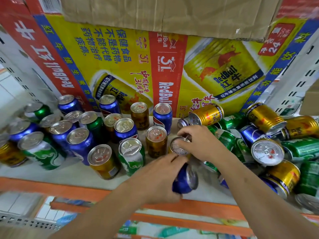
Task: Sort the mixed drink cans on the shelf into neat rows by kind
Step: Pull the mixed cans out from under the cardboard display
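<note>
From the head view, I see the white shelf (77, 171) with its orange front edge (51, 188) and drink cans spread across it. My feed puts both hands near the middle.

The left hand (155, 176) reaches in from below, its fingers curled round a blue can (185, 180). That can is tipped on its side, lid facing right, and sits close to the shelf's front edge. The wrapping fingers themselves are mostly hidden behind the back of the hand.

The right hand (200, 142) comes in from the lower right. Its fingers (185, 136) are bent over the lid of a gold can (179, 146) and grip it at the rim. This can stands roughly upright, slightly tilted, just above the left hand's knuckles. Directly to its left stands another gold can (156, 144), apart from the fingers, and beside that a green can (132, 156).

Further left, a mixed group of upright cans (69, 135) in blue, green and gold stands in loose rows. To the right, a heap of cans (267, 144) lies tumbled on its sides, the same three colours mixed.

Behind everything a yellow and red Red Bull carton (120, 57) fills the back, with a plain brown box (155, 14) above it.
</note>
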Available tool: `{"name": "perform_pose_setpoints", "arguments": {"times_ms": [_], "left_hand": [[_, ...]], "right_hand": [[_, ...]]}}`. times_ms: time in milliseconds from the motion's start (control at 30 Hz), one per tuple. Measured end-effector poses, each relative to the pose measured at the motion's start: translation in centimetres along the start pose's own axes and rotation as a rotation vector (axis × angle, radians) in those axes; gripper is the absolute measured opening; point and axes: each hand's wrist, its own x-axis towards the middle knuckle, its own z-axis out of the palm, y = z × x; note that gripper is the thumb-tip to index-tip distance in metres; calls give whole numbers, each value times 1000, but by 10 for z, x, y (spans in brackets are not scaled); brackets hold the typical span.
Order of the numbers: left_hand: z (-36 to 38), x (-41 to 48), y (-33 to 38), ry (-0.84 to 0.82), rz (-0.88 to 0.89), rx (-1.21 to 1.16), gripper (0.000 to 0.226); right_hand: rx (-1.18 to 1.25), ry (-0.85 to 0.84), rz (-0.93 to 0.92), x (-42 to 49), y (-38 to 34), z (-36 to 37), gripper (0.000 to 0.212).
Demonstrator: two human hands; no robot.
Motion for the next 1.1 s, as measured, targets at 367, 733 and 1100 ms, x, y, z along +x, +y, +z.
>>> {"name": "perform_pose_setpoints", "arguments": {"times_ms": [367,733,1100], "left_hand": [[-46,-14,-22,-16,-88,426,81],[-72,4,-27,-119,-144,52,54],[-74,36,-33,-309,12,-5,38]], "right_hand": [[119,149,120,-12,4,14,13],[-170,507,138,-17,25,-8,9],[-179,310,622,-21,21,-10,40]]}}
